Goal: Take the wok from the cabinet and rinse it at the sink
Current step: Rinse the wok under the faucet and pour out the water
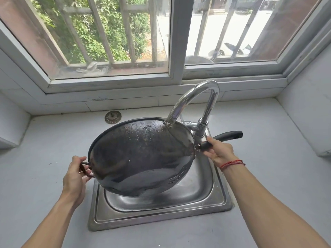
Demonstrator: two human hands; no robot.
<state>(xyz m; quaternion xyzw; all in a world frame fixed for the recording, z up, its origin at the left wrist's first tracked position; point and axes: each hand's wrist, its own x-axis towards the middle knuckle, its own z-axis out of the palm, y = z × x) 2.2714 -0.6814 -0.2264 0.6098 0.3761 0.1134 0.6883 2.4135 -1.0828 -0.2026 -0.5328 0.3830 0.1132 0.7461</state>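
Hands (74,176) hold tilted wok (141,158) over sink (161,217).

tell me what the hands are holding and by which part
Both hold the wok over the sink: the left hand grips its small loop handle, the right hand grips the long black handle near its base.

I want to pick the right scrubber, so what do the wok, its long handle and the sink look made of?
The wok looks like carbon steel or iron: blackened, mottled, wet sheen. Its long handle seems matte black plastic or rubber. The sink looks stainless steel: grey, dull reflections.
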